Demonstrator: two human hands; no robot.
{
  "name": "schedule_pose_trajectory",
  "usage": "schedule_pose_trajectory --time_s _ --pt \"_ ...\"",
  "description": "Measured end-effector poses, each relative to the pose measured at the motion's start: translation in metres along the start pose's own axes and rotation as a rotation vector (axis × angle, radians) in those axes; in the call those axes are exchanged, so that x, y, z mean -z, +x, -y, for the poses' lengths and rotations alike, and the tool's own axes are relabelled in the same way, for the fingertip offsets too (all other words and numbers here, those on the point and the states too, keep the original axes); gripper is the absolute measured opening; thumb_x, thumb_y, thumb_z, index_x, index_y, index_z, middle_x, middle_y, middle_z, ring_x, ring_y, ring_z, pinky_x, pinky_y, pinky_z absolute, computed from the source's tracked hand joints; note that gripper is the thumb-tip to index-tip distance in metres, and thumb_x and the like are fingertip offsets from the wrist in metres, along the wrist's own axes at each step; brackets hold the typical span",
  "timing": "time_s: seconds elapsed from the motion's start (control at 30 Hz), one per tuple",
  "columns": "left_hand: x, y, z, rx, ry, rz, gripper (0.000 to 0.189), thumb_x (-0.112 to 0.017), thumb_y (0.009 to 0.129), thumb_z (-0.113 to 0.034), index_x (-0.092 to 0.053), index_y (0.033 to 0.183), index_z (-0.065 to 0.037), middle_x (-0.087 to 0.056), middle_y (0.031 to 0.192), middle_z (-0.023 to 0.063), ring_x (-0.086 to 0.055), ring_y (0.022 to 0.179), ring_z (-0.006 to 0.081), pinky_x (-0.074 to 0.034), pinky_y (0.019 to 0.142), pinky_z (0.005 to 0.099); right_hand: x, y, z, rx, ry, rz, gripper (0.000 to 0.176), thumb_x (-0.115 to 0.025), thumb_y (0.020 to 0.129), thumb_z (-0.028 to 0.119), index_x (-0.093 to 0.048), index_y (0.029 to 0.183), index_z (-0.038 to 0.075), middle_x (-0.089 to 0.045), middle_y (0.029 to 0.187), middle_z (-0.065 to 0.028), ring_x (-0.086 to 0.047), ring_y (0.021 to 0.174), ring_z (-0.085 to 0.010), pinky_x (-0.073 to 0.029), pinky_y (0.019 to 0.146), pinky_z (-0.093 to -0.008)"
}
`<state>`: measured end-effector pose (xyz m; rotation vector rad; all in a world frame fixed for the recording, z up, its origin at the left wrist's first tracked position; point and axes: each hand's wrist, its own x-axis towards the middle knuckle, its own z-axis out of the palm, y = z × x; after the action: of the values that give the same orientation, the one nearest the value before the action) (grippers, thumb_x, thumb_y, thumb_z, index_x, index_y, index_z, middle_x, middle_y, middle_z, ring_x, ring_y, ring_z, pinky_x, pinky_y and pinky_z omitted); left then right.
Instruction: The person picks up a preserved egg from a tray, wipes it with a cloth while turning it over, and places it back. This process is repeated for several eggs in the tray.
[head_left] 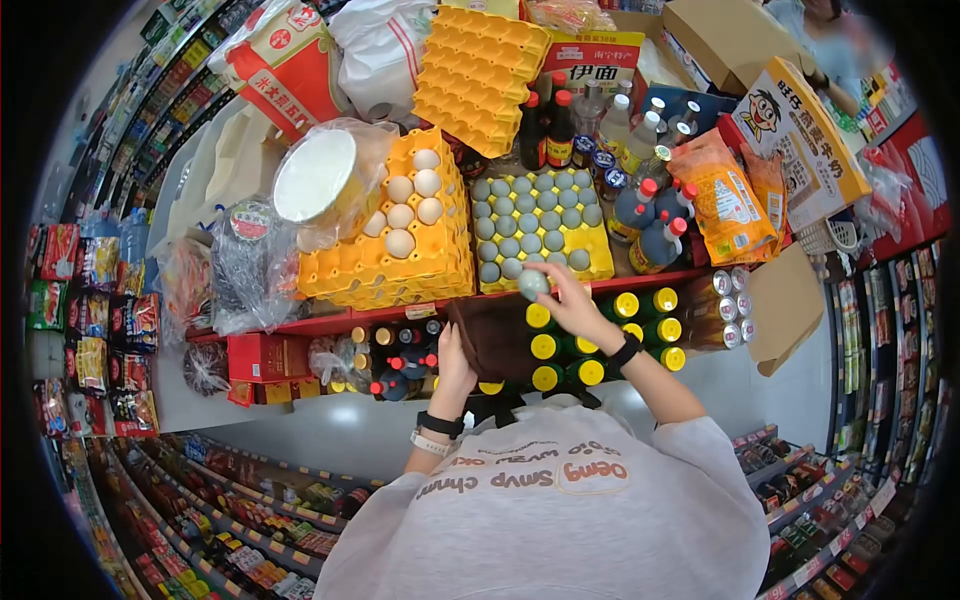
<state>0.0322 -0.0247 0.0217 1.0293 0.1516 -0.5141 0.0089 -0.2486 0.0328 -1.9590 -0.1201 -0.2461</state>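
My right hand (578,308) pinches a pale blue-green egg (532,284) in its fingertips, just in front of a yellow egg tray (592,242). Rows of similar blue-green eggs (508,247) fill most of that tray, with bare cups at its front right. Below it, my left hand (455,362) is closed on the left edge of a dark brown bag (492,335); the bag's inside is hidden. Left of the blue-green eggs rises a stack of orange egg trays (345,268), with several light brown eggs (400,217) on top.
A white round tub (315,176) in plastic leans on the orange stack. Sauce bottles (632,208) and orange packets (725,195) stand right of the eggs. Empty orange trays (475,70) tilt at the back. Yellow-capped bottles (590,372) stand below the display edge near my right arm.
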Motion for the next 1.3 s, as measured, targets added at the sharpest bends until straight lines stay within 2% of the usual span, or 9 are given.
schedule_pose_trajectory --time_s 0.07,0.2,0.37,0.6,0.67,0.77,1.0,1.07,1.3 --pt "-0.005 -0.007 -0.010 0.128 -0.139 -0.014 0.044 -0.037 0.096 -0.035 -0.040 0.129 -0.007 -0.048 0.128 0.0101 -0.049 0.115 0.0229 -0.041 0.098 0.0383 0.008 0.005 -0.050 -0.064 -0.098 -0.098 0.044 -0.061 0.077 0.006 -0.050 0.119 0.008 -0.054 0.102 -0.0133 -0.050 0.103 -0.0276 -0.041 0.085 -0.0337" --pt "0.011 -0.013 -0.013 0.212 -0.317 0.104 0.041 -0.042 0.094 -0.033 -0.042 0.128 -0.009 -0.052 0.123 0.0094 -0.053 0.109 0.0215 -0.045 0.092 0.0364 0.029 0.023 -0.126 -0.265 -0.138 -0.236 0.044 -0.067 0.074 0.009 -0.051 0.115 0.004 -0.060 0.098 -0.0161 -0.058 0.089 -0.0298 -0.046 0.077 -0.0357" --pt "0.028 -0.017 -0.006 0.167 -0.240 0.002 0.044 -0.040 0.095 -0.035 -0.040 0.131 -0.009 -0.046 0.131 0.0088 -0.049 0.114 0.0220 -0.041 0.097 0.0369 0.033 0.046 -0.179 -0.223 -0.220 -0.387 0.041 -0.069 0.070 0.007 -0.053 0.107 0.000 -0.060 0.099 -0.0192 -0.059 0.091 -0.0334 -0.046 0.078 -0.0401" --pt "0.027 -0.030 -0.013 0.169 -0.268 -0.092 0.042 -0.040 0.095 -0.034 -0.042 0.129 -0.008 -0.047 0.130 0.0082 -0.048 0.115 0.0225 -0.041 0.097 0.0367 0.029 0.044 -0.158 -0.221 -0.470 -0.390 0.038 -0.071 0.066 0.005 -0.057 0.100 0.005 -0.060 0.093 -0.0148 -0.054 0.096 -0.0339 -0.043 0.080 -0.0412" --pt "0.025 -0.033 -0.016 0.175 -0.261 -0.112 0.042 -0.039 0.095 -0.034 -0.042 0.129 -0.008 -0.047 0.130 0.0086 -0.048 0.115 0.0228 -0.040 0.097 0.0371 0.027 0.044 -0.145 -0.358 -0.718 -0.366 0.037 -0.073 0.065 0.012 -0.059 0.099 0.008 -0.060 0.093 -0.0111 -0.053 0.096 -0.0304 -0.041 0.081 -0.0414" --pt "0.027 -0.033 -0.019 0.165 -0.273 -0.111 0.041 -0.039 0.096 -0.033 -0.042 0.128 -0.008 -0.048 0.129 0.0091 -0.048 0.114 0.0229 -0.041 0.097 0.0366 0.026 0.046 -0.157 -0.458 -0.702 -0.367 0.035 -0.074 0.064 0.020 -0.061 0.095 0.010 -0.060 0.096 -0.0085 -0.053 0.095 -0.0282 -0.038 0.080 -0.0431" --pt "0.033 -0.029 -0.021 0.161 -0.264 -0.071 0.039 -0.041 0.096 -0.029 -0.042 0.128 -0.007 -0.047 0.128 0.0089 -0.048 0.113 0.0224 -0.041 0.097 0.0361 0.020 0.049 -0.142 -0.484 -0.812 -0.411 0.036 -0.075 0.063 0.028 -0.063 0.093 0.013 -0.054 0.104 -0.0093 -0.048 0.102 -0.0281 -0.036 0.081 -0.0450" --pt "0.031 -0.026 -0.021 0.166 -0.258 -0.043 0.040 -0.041 0.096 -0.029 -0.041 0.129 -0.007 -0.047 0.129 0.0087 -0.048 0.114 0.0223 -0.040 0.097 0.0361 0.017 0.054 -0.135 -0.306 -0.804 -0.345 0.039 -0.076 0.062 0.031 -0.064 0.094 0.014 -0.051 0.102 -0.0096 -0.046 0.102 -0.0273 -0.035 0.085 -0.0430" --pt "0.018 -0.024 -0.027 0.171 -0.172 0.020 0.044 -0.040 0.096 -0.032 -0.037 0.132 -0.008 -0.046 0.130 0.0081 -0.048 0.114 0.0218 -0.041 0.097 0.0360 0.005 0.077 -0.131 -0.376 -1.068 -0.190 0.047 -0.078 0.057 0.036 -0.063 0.094 0.011 -0.050 0.102 -0.0087 -0.045 0.102 -0.0249 -0.034 0.083 -0.0403"
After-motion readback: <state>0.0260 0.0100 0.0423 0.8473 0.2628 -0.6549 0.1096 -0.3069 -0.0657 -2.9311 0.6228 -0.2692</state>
